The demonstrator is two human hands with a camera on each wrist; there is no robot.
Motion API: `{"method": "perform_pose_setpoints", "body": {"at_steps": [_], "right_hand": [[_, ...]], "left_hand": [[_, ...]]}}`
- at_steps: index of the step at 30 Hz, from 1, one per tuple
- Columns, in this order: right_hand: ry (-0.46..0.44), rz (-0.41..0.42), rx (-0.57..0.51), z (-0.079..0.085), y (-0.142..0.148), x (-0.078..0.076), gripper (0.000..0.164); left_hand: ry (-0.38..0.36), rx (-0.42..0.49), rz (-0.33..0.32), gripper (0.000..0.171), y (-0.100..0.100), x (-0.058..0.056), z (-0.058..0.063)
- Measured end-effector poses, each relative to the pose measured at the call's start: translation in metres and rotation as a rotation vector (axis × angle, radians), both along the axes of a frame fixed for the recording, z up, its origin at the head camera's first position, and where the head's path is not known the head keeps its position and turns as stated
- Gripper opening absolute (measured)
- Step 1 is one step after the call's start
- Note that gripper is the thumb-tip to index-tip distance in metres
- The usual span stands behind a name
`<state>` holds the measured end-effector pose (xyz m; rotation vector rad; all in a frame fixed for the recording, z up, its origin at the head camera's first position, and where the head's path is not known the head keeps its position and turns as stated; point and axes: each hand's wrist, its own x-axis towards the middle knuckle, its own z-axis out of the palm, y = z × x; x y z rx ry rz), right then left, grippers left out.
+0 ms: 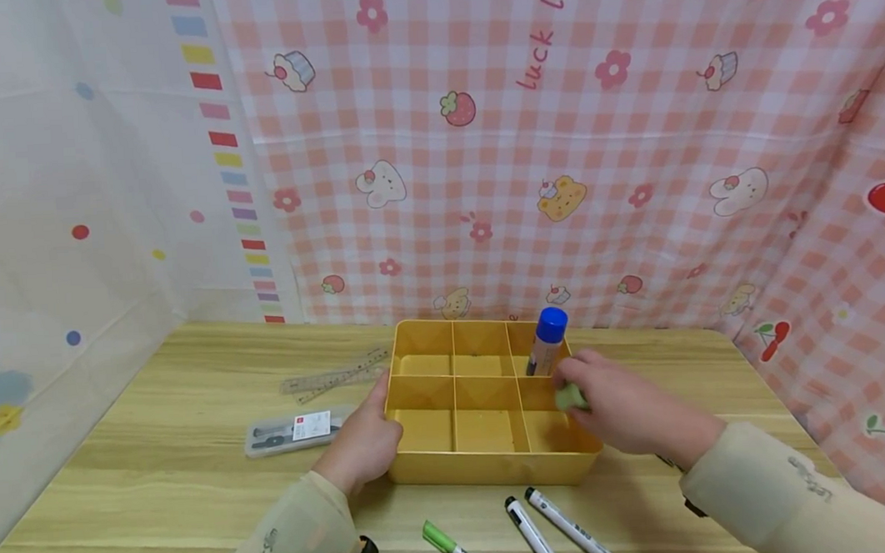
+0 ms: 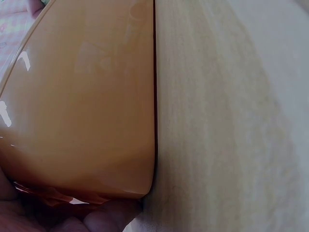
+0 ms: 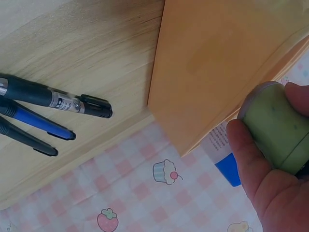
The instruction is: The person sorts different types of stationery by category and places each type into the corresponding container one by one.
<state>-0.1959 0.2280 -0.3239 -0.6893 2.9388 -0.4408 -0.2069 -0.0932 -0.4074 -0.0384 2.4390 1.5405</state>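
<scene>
A yellow storage box [image 1: 490,468] with several compartments sits on the table. My left hand [image 1: 367,437] grips its left wall near the front corner; in the left wrist view the fingers [image 2: 113,215] lie against the box's side. My right hand [image 1: 616,401] holds a small green rounded object [image 3: 277,128] between thumb and fingers, over the front right compartment. Its exact kind is partly hidden by the hand. A glue stick [image 1: 547,342] with a blue cap stands in the back right compartment, leaning slightly.
Two clear rulers [image 1: 335,379] and a flat clear case [image 1: 274,437] with a compass lie left of the box. In front are a green pen [image 1: 449,542] and two white markers [image 1: 534,535]. Several dark pens [image 3: 72,104] lie to the right. A checked cloth [image 1: 481,157] hangs behind.
</scene>
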Motion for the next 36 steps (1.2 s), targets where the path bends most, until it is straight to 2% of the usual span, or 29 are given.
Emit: {"method": "perform_pose_setpoints", "body": {"at_steps": [8,18,30,36], "right_hand": [[-0.053,-0.013,0.014,-0.002,-0.009,-0.002,0.022],[0.017,0.043,0.058,-0.009,-0.013,-0.004,0.023],[-0.068,0.031,0.072,-0.016,-0.016,-0.005,0.023],[-0.057,0.032,0.101,-0.020,-0.017,-0.004,0.021]], "left_hand": [[0.005,-0.011,-0.002,0.085,-0.001,0.002,0.001],[0.038,0.011,0.002,0.087,0.000,0.001,-0.001],[0.034,0.007,0.000,0.086,0.000,0.001,-0.002],[0.035,0.004,0.001,0.085,0.000,0.001,-0.002]]}}
